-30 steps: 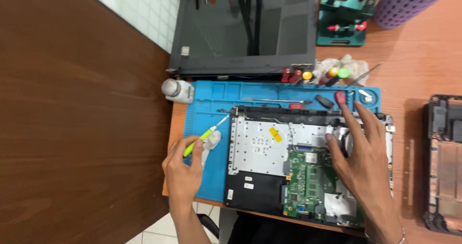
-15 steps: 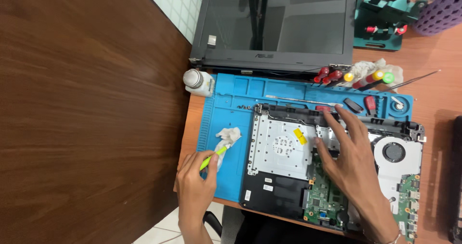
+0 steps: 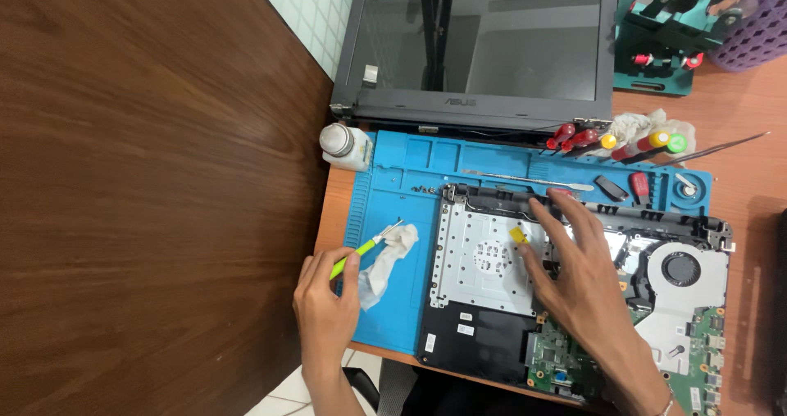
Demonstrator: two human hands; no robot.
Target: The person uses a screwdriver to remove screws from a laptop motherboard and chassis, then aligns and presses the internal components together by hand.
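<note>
An opened laptop base [image 3: 484, 260] lies on a blue work mat [image 3: 393, 219], showing its metal plate, green circuit board [image 3: 566, 359] and fan [image 3: 680, 268]. My right hand [image 3: 582, 277] rests flat on the metal plate, fingers spread, next to a small yellow tab [image 3: 518, 234]. My left hand [image 3: 328, 301] holds a green-handled brush [image 3: 361, 250] at the mat's left edge; its tip lies by a crumpled white cloth [image 3: 389, 256].
A detached laptop screen [image 3: 484, 47] stands behind the mat. A white bottle [image 3: 343, 144] sits at the mat's far left corner. Red and yellow screwdrivers [image 3: 607, 141], tweezers [image 3: 721, 147] and a metal spudger [image 3: 525, 180] line the back. A dark wooden surface [image 3: 147, 195] fills the left.
The view has shifted right to left across the bench. My right hand slid left from the fan side onto the metal plate. My left hand brought the brush down beside the cloth.
</note>
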